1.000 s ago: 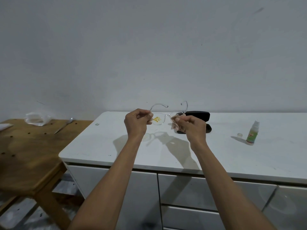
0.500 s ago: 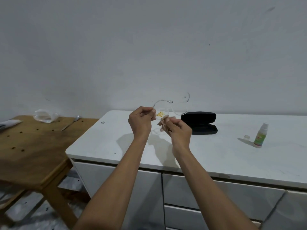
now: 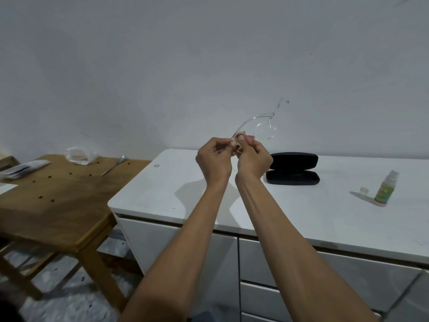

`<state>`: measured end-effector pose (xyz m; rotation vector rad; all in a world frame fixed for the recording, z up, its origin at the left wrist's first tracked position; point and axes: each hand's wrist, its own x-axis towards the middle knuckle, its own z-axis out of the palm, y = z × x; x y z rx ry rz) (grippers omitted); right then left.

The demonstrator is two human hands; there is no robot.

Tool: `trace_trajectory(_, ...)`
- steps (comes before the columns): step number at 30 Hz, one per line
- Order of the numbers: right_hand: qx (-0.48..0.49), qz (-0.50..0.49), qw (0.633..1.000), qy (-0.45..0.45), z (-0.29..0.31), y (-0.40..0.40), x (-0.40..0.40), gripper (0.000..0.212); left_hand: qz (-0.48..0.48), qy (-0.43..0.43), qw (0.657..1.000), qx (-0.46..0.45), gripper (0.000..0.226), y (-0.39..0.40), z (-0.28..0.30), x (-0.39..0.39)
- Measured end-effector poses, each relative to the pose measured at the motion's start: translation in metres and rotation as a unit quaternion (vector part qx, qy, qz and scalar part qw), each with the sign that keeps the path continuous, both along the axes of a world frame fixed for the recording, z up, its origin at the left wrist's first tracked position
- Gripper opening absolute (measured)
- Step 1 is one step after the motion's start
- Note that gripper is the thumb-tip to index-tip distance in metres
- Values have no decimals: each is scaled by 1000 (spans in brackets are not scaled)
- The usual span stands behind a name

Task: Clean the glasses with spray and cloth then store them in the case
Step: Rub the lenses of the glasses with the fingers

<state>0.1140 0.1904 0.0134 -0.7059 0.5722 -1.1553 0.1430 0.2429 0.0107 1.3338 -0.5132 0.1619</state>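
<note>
Clear-framed glasses (image 3: pixel 264 130) are held up in front of the wall, above the white cabinet top (image 3: pixel 301 205). My left hand (image 3: pixel 214 160) pinches the frame's left end. My right hand (image 3: pixel 254 159) presses a small pale cloth (image 3: pixel 238 147) against the left lens; most of the cloth is hidden between the fingers. The right lens and both temple arms stick up and to the right. A black glasses case (image 3: pixel 292 168) lies open on the cabinet just right of my hands. The small spray bottle (image 3: pixel 386 188) with a green label stands far right, its clear cap (image 3: pixel 364 190) beside it.
A wooden table (image 3: pixel 58 201) stands lower at the left, with a crumpled plastic bag (image 3: pixel 80 155), a metal utensil (image 3: pixel 113 167) and papers (image 3: pixel 21 169) on it. Cabinet drawers are below the white top. A bare grey wall runs behind.
Both hands have come closer together and lifted the glasses higher. My right hand with the cloth shifted from the right lens to the left lens. The view turned left and down a little.
</note>
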Motion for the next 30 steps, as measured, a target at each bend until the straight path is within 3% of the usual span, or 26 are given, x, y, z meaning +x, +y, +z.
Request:
trace_trajectory(8,-188,174,958,133,-15,-16,-27,2,-4,31,999,36,23,16,-8,26)
trace_trajectory(12,-177,129,964,151,-20,-13,-31,4,-14,40,998,50,20,22,-12,29)
trace_trajectory(16,-135,-11,979,154,-23,4,-21,15,-8,14,999,51,10,21,-10,20)
trace_trajectory(19,-59,-70,992,92,-14,13,-9,6,-4,-19,998,53,13,17,-6,9)
trace_trajectory(24,3,-61,998,-30,3,13,-2,7,4,-36,999,17,11,8,-2,-1)
trace_trajectory(30,-110,8,993,29,-2,-5,-6,8,0,-49,999,15,15,5,3,1)
